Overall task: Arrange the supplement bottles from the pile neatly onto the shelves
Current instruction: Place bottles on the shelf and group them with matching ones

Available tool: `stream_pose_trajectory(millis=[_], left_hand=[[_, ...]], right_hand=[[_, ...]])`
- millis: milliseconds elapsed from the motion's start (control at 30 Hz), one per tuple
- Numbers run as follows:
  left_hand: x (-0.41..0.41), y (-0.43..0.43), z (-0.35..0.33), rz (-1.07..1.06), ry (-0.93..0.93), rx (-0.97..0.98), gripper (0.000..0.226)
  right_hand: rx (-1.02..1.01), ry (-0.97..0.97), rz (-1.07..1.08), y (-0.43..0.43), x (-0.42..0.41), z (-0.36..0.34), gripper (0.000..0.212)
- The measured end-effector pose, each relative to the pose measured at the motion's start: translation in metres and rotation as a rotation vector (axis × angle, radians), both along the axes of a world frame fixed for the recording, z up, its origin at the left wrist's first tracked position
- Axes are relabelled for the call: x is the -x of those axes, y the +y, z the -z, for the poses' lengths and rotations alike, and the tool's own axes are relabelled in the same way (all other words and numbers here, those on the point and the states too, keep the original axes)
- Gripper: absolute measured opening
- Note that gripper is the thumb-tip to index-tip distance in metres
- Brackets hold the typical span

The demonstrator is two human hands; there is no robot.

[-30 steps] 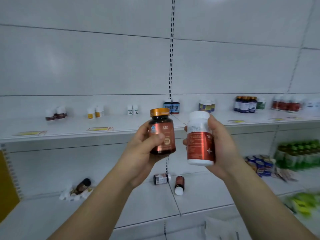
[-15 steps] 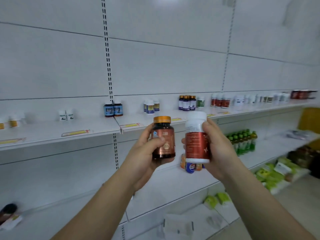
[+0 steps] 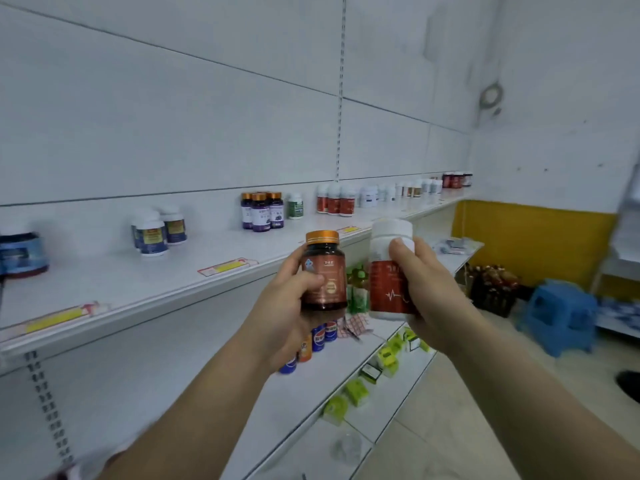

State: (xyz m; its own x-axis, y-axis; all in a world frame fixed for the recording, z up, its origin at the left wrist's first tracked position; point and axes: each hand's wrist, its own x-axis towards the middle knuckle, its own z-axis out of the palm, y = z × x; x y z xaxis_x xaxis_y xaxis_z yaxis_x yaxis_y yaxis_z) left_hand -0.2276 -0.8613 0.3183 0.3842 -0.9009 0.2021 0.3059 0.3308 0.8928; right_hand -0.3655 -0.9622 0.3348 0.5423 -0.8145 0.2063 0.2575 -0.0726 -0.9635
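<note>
My left hand (image 3: pixel 287 306) grips a dark amber bottle (image 3: pixel 323 271) with a gold cap and a copper label, held upright at chest height. My right hand (image 3: pixel 429 292) grips a taller white bottle (image 3: pixel 388 271) with a red label, upright and just right of the amber one. Both are held in front of the white upper shelf (image 3: pixel 173 282). On that shelf stand groups of bottles: white ones with yellow labels (image 3: pixel 157 230), purple gold-capped ones (image 3: pixel 262 211), a green-labelled one (image 3: pixel 295 206), red-labelled white ones (image 3: pixel 335 199), and more further right (image 3: pixel 398 191).
The lower shelf (image 3: pixel 304 403) carries blue cans (image 3: pixel 320 337), green bottles (image 3: pixel 356 289) and yellow-green packs (image 3: pixel 389 355). A blue plastic stool (image 3: pixel 557 315) and a dark crate of bottles (image 3: pixel 493 289) sit on the floor at the right, by a yellow wall panel (image 3: pixel 533 237).
The view has swung right along the shelves; the shelf bottles slid left and the stool, crate and corner wall came into sight. Both hands still hold their bottles side by side.
</note>
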Motion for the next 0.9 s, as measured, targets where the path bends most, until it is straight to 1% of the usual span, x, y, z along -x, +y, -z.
stream_pose_trajectory(millis=[100, 200, 300, 400, 533, 667, 833, 900], left_hand=[[0.002, -0.05, 0.001, 0.077, 0.013, -0.026, 0.05], [0.008, -0.099, 0.004, 0.126, 0.003, -0.039, 0.051], [0.018, -0.15, 0.007, 0.168, -0.02, -0.026, 0.049], [0.03, -0.206, 0.008, 0.178, -0.058, -0.023, 0.045], [0.049, -0.293, 0.004, 0.123, -0.081, -0.052, 0.054], [0.062, -0.368, -0.002, 0.046, -0.114, -0.086, 0.058], [0.055, -0.435, -0.008, -0.08, -0.229, -0.125, 0.057], [0.042, -0.457, -0.009, -0.14, -0.287, -0.145, 0.059]], right_hand=[[-0.065, 0.008, 0.087, -0.038, 0.009, -0.001, 0.022], [-0.131, -0.033, 0.126, -0.08, 0.021, 0.001, 0.016], [-0.08, -0.032, 0.154, -0.128, 0.035, 0.003, 0.016], [-0.03, -0.03, 0.134, -0.184, 0.051, 0.005, 0.016], [-0.017, -0.025, 0.101, -0.268, 0.071, 0.001, 0.016], [0.0, 0.045, 0.086, -0.35, 0.08, -0.007, 0.018], [0.001, 0.077, 0.049, -0.432, 0.057, -0.009, 0.014], [0.032, 0.081, 0.004, -0.459, 0.037, -0.008, 0.018]])
